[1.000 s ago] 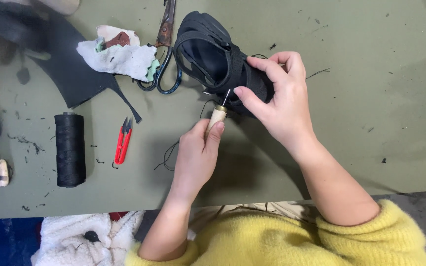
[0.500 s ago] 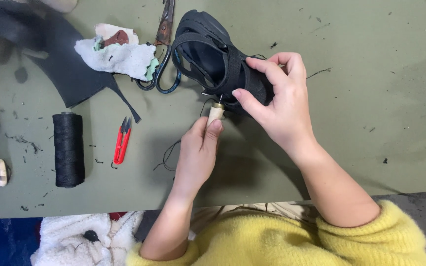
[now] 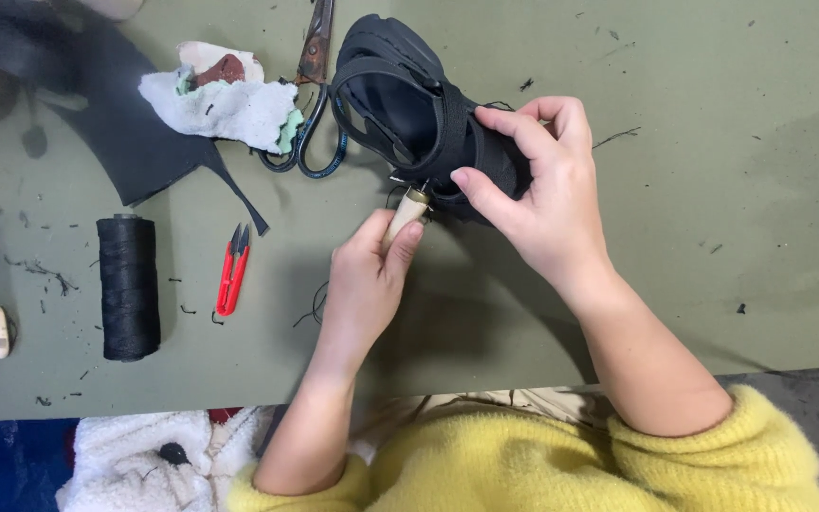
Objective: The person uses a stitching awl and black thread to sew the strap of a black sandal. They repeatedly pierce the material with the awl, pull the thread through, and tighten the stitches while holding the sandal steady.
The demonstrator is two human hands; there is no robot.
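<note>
A black strappy sandal (image 3: 400,90) lies on the olive-green table (image 3: 713,190), toe end pointing away from me. My right hand (image 3: 533,204) grips its heel end, thumb and fingers wrapped over the straps. My left hand (image 3: 367,280) holds an awl with a pale wooden handle (image 3: 407,210); its metal tip is pushed into the sandal's side just below my right thumb. A thin black thread (image 3: 315,305) trails on the table beside my left wrist.
Large scissors (image 3: 313,90) lie left of the sandal by a crumpled white cloth (image 3: 225,100). Red thread snips (image 3: 232,268) and a black thread spool (image 3: 128,286) sit further left. A black sheet of material (image 3: 97,104) covers the far left corner.
My left hand has driven the awl forward; the bare metal shaft seen a second ago is now buried in the sandal's side. My right hand keeps its grip.
</note>
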